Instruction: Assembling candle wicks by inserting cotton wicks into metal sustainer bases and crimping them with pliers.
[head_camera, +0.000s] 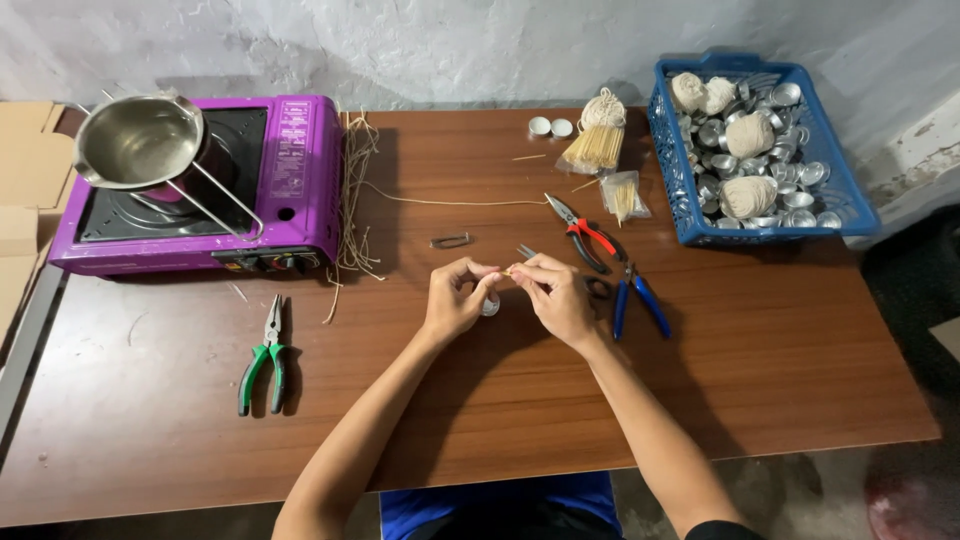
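Over the middle of the brown wooden table (780, 350), my left hand (457, 297) and my right hand (553, 296) meet fingertip to fingertip. Between them they pinch a thin pale wick, and a small round metal cup (490, 306) shows just under my left fingers. The wick itself is mostly hidden by the fingers. Red-handled pliers (588, 233) and blue-handled pliers (634, 297) lie right beside my right hand. A small metal clip (451, 240) lies just beyond my left hand.
A purple portable stove (290, 180) with a steel pot (140, 140) stands at the back left, loose straw strands beside it. Green-handled pliers (264, 356) lie front left. A blue basket (850, 200) of metal cups and string balls sits back right, a wick bundle (598, 130) nearby.
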